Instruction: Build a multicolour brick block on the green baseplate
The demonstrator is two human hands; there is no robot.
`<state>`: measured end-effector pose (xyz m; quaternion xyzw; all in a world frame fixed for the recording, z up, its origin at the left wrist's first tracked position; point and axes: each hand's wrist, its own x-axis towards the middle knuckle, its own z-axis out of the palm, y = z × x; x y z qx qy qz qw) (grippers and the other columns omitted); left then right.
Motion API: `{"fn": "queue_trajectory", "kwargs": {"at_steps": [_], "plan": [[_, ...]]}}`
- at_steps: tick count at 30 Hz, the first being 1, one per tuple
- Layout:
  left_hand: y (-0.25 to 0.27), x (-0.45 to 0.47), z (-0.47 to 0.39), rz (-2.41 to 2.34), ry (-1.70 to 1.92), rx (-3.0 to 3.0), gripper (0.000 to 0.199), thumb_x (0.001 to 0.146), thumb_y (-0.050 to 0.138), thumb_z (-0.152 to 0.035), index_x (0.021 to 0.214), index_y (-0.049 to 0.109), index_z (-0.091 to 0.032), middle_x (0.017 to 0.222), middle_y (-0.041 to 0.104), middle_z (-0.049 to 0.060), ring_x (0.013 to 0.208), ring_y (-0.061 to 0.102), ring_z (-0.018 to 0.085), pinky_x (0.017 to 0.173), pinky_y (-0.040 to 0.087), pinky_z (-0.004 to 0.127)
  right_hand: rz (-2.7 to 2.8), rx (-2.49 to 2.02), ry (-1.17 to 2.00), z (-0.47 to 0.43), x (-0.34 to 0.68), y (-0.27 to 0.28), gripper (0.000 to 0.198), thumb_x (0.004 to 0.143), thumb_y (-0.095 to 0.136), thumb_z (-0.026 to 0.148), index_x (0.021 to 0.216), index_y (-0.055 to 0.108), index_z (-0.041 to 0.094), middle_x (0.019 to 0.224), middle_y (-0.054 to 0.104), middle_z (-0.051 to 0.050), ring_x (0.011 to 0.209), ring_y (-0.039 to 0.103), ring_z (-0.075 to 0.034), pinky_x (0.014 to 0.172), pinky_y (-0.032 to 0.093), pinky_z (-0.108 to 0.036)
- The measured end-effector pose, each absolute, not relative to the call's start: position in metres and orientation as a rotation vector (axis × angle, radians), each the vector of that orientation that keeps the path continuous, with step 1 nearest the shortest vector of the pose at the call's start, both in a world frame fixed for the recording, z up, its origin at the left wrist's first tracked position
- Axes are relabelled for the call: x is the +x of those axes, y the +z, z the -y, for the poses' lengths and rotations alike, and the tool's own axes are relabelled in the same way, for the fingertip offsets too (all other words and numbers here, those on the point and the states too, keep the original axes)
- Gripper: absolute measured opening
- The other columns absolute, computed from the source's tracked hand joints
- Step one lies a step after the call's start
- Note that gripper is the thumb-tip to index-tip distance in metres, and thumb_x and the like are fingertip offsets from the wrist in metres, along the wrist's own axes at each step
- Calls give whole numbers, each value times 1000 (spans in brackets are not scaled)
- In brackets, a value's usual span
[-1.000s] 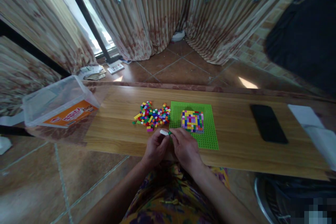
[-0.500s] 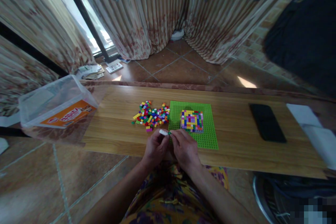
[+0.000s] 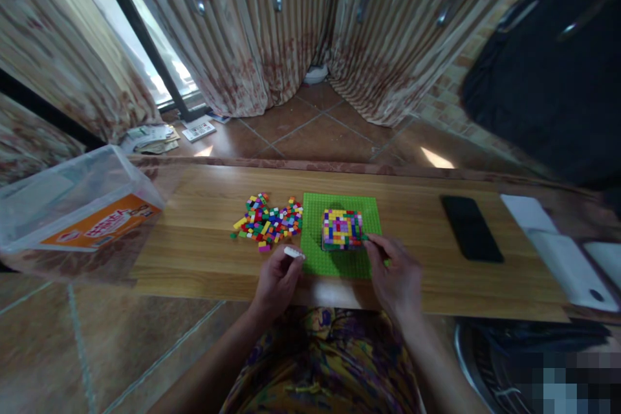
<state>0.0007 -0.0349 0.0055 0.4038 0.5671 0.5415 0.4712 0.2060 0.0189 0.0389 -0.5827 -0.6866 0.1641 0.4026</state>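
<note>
My left hand [image 3: 276,279] is closed around a long white toy brick [image 3: 293,252], held above the table's near part, left of the green baseplate [image 3: 314,265]. On that plate stands a multicoloured block of small bricks [image 3: 341,229], its top patterned in yellow, purple, red and other colours. The fingertips of my right hand [image 3: 398,273] pinch a small green brick [image 3: 365,238] at the block's right side; I cannot tell whether it touches the block. Loose coloured bricks [image 3: 272,222] lie in a pile just left of the plate.
On the wooden table [image 3: 194,233] a black phone-like slab [image 3: 471,228] lies to the right, beside white flat objects [image 3: 565,265]. A clear plastic tub [image 3: 82,200] with an orange label stands at the left end. Curtains [image 3: 242,32] hang beyond the table.
My right hand has moved right, from beside my left hand to the block's right side, carrying the small green brick. My left hand still holds the white brick. The view has shifted slightly.
</note>
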Motion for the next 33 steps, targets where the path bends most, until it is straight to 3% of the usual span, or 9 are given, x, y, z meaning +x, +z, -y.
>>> {"fn": "queue_trajectory", "kwargs": {"at_steps": [21, 33], "plan": [[6, 1, 35, -1456, 1272, 1033, 16, 86, 60, -34, 85, 59, -18, 62, 49, -5, 56, 44, 9, 53, 37, 19, 1903, -1508, 348, -48, 209, 25, 34, 94, 44, 32, 99, 73, 15, 91, 73, -12, 82, 66, -23, 77, 51, -36], [4, 0, 35, -1460, 1258, 1061, 17, 87, 60, -36, 86, 59, -19, 63, 50, -5, 56, 45, 9, 53, 37, 19, 1699, -1560, 545, -47, 206, 25, 34, 88, 51, 36, 106, 72, 16, 99, 75, -12, 85, 69, -23, 79, 54, -38]]}}
